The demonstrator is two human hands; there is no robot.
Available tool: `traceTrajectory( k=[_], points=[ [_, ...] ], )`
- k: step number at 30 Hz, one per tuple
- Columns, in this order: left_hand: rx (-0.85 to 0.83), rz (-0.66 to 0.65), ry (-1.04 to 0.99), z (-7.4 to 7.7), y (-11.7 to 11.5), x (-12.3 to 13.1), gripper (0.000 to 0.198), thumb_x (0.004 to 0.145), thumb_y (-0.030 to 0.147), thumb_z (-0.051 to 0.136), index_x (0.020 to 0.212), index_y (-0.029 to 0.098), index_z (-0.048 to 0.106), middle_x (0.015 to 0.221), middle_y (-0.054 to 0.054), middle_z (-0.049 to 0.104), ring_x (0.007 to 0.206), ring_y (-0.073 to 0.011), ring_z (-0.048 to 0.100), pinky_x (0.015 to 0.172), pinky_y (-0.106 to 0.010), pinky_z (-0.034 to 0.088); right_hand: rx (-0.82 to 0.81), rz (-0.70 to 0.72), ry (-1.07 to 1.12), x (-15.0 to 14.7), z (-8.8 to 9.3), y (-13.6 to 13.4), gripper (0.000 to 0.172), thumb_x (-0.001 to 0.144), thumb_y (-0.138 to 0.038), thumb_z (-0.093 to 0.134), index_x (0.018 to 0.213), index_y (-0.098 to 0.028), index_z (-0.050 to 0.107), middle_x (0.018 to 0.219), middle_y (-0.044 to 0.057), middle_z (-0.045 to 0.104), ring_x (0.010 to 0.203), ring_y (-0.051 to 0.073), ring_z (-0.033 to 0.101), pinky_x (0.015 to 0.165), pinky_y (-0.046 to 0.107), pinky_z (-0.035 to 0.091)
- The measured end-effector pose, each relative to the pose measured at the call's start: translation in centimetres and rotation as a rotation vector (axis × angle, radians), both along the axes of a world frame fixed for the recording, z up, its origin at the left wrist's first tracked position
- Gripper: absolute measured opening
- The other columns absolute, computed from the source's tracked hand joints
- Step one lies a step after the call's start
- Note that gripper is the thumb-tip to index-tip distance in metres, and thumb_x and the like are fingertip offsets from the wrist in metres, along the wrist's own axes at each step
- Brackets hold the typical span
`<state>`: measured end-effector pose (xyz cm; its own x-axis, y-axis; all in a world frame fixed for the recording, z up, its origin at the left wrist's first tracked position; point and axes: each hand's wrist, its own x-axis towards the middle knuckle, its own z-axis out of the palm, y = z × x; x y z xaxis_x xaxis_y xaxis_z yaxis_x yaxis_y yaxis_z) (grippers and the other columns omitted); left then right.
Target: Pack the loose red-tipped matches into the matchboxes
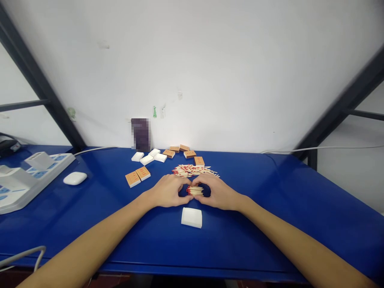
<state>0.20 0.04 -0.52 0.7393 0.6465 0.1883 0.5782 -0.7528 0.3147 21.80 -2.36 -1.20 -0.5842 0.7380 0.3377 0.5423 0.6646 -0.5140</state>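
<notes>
Between my two hands lies a small bundle of matches (195, 191), red heads pointing left. My left hand (171, 191) curls its thumb and fingers around the bundle's left side. From the right, my right hand (218, 191) does the same, and the fingertips of both hands nearly meet above and below the matches. A heap of loose matches (187, 170) spreads just beyond my hands. Nearer to me sits a white matchbox piece (191, 217); whether it is a sleeve or a tray I cannot tell.
Orange matchboxes (189, 154) stand behind the heap, with a pair of matchboxes (138, 176) to the left. Several white box pieces (147, 160) lie near the wall. Farther left are a white earbud case (75, 178) and a power strip (57, 170) on the blue table (270, 232).
</notes>
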Motion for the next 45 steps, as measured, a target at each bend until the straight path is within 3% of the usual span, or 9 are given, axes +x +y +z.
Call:
traceTrajectory(
  k=[20, 26, 34, 45],
  points=[
    [-0.067, 0.054, -0.018, -0.18, 0.06, 0.09, 0.021, 0.079, 0.039, 0.063, 0.093, 0.023, 0.066, 0.061, 0.005, 0.058, 0.055, -0.0111, 0.051, 0.052, -0.023, 0.028, -0.005, -0.035, -0.004, -0.06, -0.34, 0.11, 0.02, 0.079, -0.018, 0.066, 0.098, -0.022, 0.061, 0.095, 0.003, 0.066, 0.09, 0.019, 0.06, 0.082, 0.034, 0.047],
    [-0.066, 0.046, -0.026, -0.29, 0.14, 0.06, 0.021, 0.081, 0.039, 0.062, 0.093, 0.023, 0.068, 0.061, 0.005, 0.058, 0.055, -0.0109, 0.052, 0.052, -0.023, 0.03, 0.027, -0.094, -0.105, 0.48, -0.12, 0.35, 0.023, 0.078, -0.028, 0.07, 0.1, -0.021, 0.066, 0.097, 0.006, 0.066, 0.096, 0.023, 0.058, 0.087, 0.04, 0.045],
    [-0.089, 0.045, -0.033, -0.1, -0.05, 0.11, 0.021, 0.081, 0.038, 0.062, 0.093, 0.022, 0.069, 0.062, 0.004, 0.059, 0.057, -0.0114, 0.055, 0.054, -0.023, 0.032, -0.022, -0.064, -0.127, 0.32, 0.31, 0.22, 0.01, 0.084, -0.03, 0.066, 0.088, -0.021, 0.07, 0.085, 0.004, 0.063, 0.086, 0.021, 0.056, 0.079, 0.036, 0.045],
    [-0.09, 0.035, -0.047, -0.08, -0.08, 0.1, 0.019, 0.081, 0.037, 0.062, 0.089, 0.022, 0.068, 0.061, 0.005, 0.058, 0.055, -0.0105, 0.052, 0.054, -0.022, 0.031, -0.029, -0.053, -0.116, 0.17, 0.25, 0.08, 0.004, 0.084, -0.022, 0.064, 0.085, -0.02, 0.066, 0.084, 0.003, 0.064, 0.083, 0.018, 0.057, 0.075, 0.032, 0.044]
  ],
)
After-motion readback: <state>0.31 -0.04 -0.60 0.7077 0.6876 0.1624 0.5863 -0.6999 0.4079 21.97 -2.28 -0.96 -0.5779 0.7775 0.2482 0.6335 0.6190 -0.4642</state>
